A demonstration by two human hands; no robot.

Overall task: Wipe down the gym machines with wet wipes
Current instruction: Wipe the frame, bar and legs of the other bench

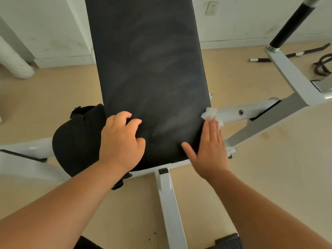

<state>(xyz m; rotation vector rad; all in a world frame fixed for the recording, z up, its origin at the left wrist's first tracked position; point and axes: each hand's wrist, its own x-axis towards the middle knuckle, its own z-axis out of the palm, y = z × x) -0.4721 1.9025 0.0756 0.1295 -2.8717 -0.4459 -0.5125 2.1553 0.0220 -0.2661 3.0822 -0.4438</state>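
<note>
A long black padded bench [149,69] with a ribbed texture slopes away from me on a white metal frame [251,110]. My left hand [120,142] rests on the pad's near left corner with its fingers curled over the surface. My right hand [210,146] lies flat with straight fingers along the pad's near right edge. It presses a crumpled white wet wipe [209,114] that sticks out past the fingertips, where the pad meets the frame's tube.
A black cap [77,141] lies against the pad's left side. A white frame leg [168,203] runs toward me. A black-gripped bar [291,24] rises at the top right. Black straps [321,65] lie on the beige floor; a wall stands behind.
</note>
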